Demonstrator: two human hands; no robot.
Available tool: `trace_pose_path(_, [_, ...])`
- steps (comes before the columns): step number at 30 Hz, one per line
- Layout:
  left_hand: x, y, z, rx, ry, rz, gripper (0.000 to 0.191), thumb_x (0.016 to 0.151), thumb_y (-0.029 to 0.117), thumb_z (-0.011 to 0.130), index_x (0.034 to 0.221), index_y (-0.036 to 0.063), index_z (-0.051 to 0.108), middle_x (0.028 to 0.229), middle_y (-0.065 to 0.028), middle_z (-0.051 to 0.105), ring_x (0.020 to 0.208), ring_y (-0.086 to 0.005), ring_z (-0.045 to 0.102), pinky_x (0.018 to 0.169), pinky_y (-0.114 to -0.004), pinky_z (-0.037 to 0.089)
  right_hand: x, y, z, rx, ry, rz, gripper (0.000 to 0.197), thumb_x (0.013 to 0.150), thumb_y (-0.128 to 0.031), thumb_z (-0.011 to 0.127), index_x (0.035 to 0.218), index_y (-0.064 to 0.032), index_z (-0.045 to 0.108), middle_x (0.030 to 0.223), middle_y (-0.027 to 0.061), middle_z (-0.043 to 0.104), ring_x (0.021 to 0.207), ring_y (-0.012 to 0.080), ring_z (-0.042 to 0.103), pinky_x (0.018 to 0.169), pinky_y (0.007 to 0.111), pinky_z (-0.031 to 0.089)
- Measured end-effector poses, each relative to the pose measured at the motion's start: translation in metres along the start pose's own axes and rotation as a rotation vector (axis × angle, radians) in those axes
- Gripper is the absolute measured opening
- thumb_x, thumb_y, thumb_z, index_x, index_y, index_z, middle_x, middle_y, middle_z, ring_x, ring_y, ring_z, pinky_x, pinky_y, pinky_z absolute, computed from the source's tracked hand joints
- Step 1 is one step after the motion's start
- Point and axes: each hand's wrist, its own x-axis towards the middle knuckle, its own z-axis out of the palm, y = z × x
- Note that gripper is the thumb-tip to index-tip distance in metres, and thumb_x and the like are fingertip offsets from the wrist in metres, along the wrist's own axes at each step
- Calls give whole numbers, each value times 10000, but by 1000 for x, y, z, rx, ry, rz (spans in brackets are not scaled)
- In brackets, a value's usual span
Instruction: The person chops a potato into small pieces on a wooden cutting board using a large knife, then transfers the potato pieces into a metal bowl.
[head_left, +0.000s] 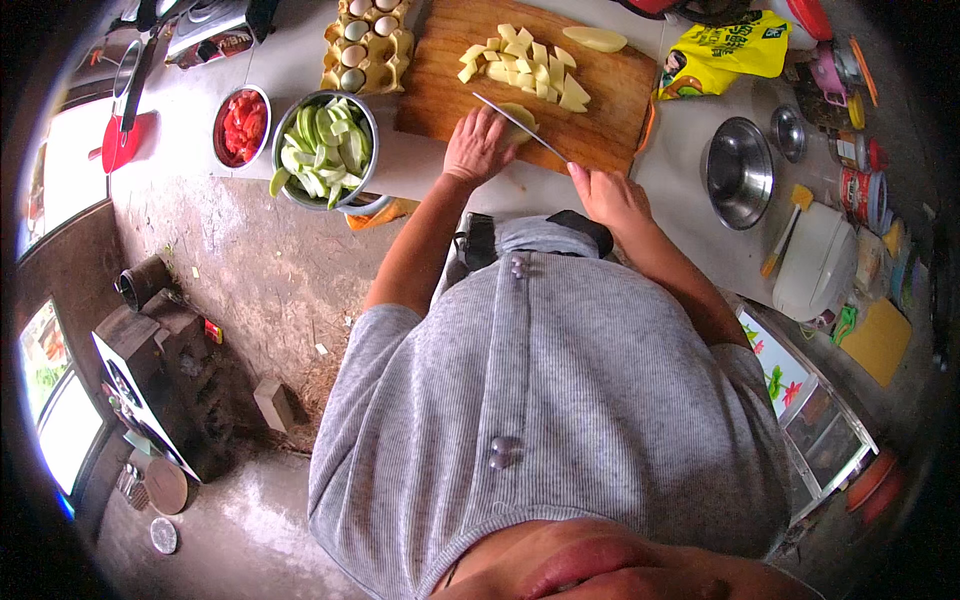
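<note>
My right hand (611, 196) is closed around the handle of a kitchen knife (523, 127), whose blade slants to the upper left over the near edge of a wooden cutting board (435, 90). Just left of the blade, my left hand (478, 146) lies with its fingers together at a peeled potato piece (519, 122); whether it grips the piece cannot be told. Farther back on the board are several potato chunks (525, 64) in a loose pile. A pale potato slice (595, 39) lies beyond them, close to the far edge.
Left of the board stand an egg carton (390, 71), a metal bowl of sliced green vegetable (330, 150) and a bowl of red chopped pieces (244, 127). To the right are a yellow bag (724, 56), an empty steel bowl (740, 172), a brush (784, 232) and a white lidded container (816, 262).
</note>
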Motion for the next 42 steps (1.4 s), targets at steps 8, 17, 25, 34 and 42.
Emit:
trace_pose_path(8, [4,-3,-3,-64,-37,41,533,733,352,586,1146,49,438,1143,-165,439,1074,-331,424,898,-413,356,31,6,35,-22,-172,186,580,881,-477,369,735,18,633,664,244,582,662,427,583,595,486,461])
trace_pose_path(17, [-10,-2,-8,-38,-27,-22,491,751,332,580,1137,59,446,1143,-167,444,1070,-341,424,901,-423,345,24,1,-9,43,-185,161,583,888,-466,364,700,27,612,705,266,570,706,425,577,646,480,451])
trace_pose_path(25, [-13,3,-5,-61,57,-48,481,694,265,613,1103,80,442,1115,-140,441,1040,-324,437,871,-408,370,5,0,4,7,-233,131,588,876,-481,389,703,29,627,626,256,562,638,424,580,577,482,460])
trace_pose_path(34, [-13,1,-16,-106,47,-36,434,728,252,586,1107,82,459,1119,-151,439,1041,-335,436,879,-413,372,28,12,33,47,-326,213,535,901,-448,343,789,8,599,758,253,579,749,432,564,648,478,445])
trace_pose_path(42, [-25,-9,-7,-180,55,-41,337,715,169,613,1022,89,501,1110,-175,435,1031,-346,434,862,-402,406,16,0,1,71,-268,155,627,884,-504,337,708,33,610,673,273,553,664,426,577,606,486,454])
